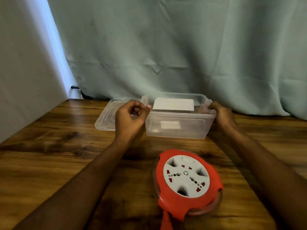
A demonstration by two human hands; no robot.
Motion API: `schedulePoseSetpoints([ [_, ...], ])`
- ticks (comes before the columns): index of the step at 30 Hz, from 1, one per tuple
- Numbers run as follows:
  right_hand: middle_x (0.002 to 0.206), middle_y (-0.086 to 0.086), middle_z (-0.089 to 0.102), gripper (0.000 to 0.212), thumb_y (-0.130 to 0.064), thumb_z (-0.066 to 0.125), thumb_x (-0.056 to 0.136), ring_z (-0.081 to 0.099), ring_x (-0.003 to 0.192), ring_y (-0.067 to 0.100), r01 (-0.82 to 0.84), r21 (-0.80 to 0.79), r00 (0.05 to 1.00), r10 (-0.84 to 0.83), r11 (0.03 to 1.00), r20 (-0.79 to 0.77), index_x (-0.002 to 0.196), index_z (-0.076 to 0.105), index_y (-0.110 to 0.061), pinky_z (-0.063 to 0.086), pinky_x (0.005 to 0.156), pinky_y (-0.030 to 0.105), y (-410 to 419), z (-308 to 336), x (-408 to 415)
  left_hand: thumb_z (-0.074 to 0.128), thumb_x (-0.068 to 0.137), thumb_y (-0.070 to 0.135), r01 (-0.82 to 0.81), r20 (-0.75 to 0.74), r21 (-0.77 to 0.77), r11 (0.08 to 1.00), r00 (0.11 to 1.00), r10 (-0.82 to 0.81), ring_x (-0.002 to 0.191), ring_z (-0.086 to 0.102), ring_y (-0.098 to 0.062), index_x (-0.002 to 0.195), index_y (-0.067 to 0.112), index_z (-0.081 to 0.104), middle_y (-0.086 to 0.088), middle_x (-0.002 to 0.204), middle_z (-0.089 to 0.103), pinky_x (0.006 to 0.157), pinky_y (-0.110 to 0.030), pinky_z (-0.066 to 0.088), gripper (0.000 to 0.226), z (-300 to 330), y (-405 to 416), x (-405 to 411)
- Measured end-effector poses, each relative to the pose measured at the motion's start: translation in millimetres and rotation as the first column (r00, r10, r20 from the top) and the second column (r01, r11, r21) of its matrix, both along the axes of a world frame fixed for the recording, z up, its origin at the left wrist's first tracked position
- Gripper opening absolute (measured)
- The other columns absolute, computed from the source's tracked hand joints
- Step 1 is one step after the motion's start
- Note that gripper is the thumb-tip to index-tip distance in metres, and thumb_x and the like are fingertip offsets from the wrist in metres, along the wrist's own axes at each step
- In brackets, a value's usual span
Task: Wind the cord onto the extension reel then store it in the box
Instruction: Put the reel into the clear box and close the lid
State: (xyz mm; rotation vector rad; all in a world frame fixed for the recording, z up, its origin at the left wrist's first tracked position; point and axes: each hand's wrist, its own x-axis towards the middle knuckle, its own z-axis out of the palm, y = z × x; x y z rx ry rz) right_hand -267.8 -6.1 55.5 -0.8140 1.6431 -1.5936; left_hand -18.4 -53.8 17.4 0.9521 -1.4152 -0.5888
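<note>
While a pale green curtain hangs behind its far edge, the wooden tabletop carries everything. Toward the far edge, near the middle, stands a clear plastic box, open on top, with a white label on its wall. Its clear lid lies flat just beside the box's left end. Nearer the front edge, well apart from the box, lies the round extension reel, its orange rim around a white socket face, with turns of cord showing at its edge. An orange cord end runs off toward the front edge. The left hand curls at the box's left end, fingers bent in a narrow grip, thumb at the rim; whether it pinches the rim I cannot tell. The right hand wraps the box's right end, its grip closed on the rim
</note>
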Motion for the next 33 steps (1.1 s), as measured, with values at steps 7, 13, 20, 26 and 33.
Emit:
schedulePoseSetpoints([
  [7,0.099,0.007,0.070,0.029,-0.029,0.058,0.099,0.064,0.074,0.018,-0.062,0.037,0.965,0.069,0.997,-0.251,0.116,0.069,-0.009,0.046,0.050,0.024,45,-7,1,0.077,0.086,0.016,-0.068,-0.203,-0.089,0.994,0.978,0.049,0.055,0.041,-0.016,0.075,0.029,0.060,0.004,0.060,0.047,0.052,-0.031,0.041,0.024,0,10,23],
  [13,0.107,0.010,0.075,0.025,-0.047,0.058,0.099,0.070,0.087,0.027,-0.020,0.071,0.868,0.053,0.997,-0.493,0.087,0.066,-0.027,0.058,0.078,0.047,71,7,9,0.061,0.087,-0.007,0.097,-0.297,0.086,0.992,0.952,-0.067,0.106,0.060,-0.014,0.108,0.024,0.064,-0.004,0.120,0.056,0.080,-0.030,0.059,0.037,0,13,20],
  [20,0.128,-0.006,0.063,0.073,-0.090,0.040,0.080,0.064,0.108,0.019,0.230,0.407,0.129,0.387,0.884,-0.913,0.130,0.057,-0.039,0.049,0.077,0.033,157,23,60,0.043,0.104,0.008,0.245,-0.379,0.245,0.938,0.915,-0.140,0.097,0.065,-0.006,0.144,0.014,0.057,0.005,0.117,0.065,0.065,-0.014,0.059,0.043,2,13,14],
  [26,0.108,-0.023,0.068,0.084,-0.097,0.062,0.051,0.063,0.093,0.000,-0.095,0.659,0.349,0.645,0.746,-0.680,0.118,0.059,-0.048,0.051,0.073,0.019,157,13,63,0.042,0.106,0.013,0.216,-0.334,0.267,0.939,0.935,-0.120,0.099,0.064,-0.006,0.145,0.016,0.058,0.003,0.121,0.066,0.079,-0.022,0.061,0.042,0,10,14],
  [33,0.108,-0.004,0.079,0.089,-0.043,0.104,0.043,0.078,0.095,0.018,-0.424,0.402,0.691,0.577,0.811,-0.435,0.123,0.068,-0.028,0.065,0.082,0.040,151,12,37,0.036,0.110,0.019,0.203,-0.309,0.266,0.942,0.944,-0.116,0.101,0.066,-0.008,0.143,0.019,0.059,0.002,0.120,0.066,0.069,-0.013,0.059,0.040,-6,8,11],
])
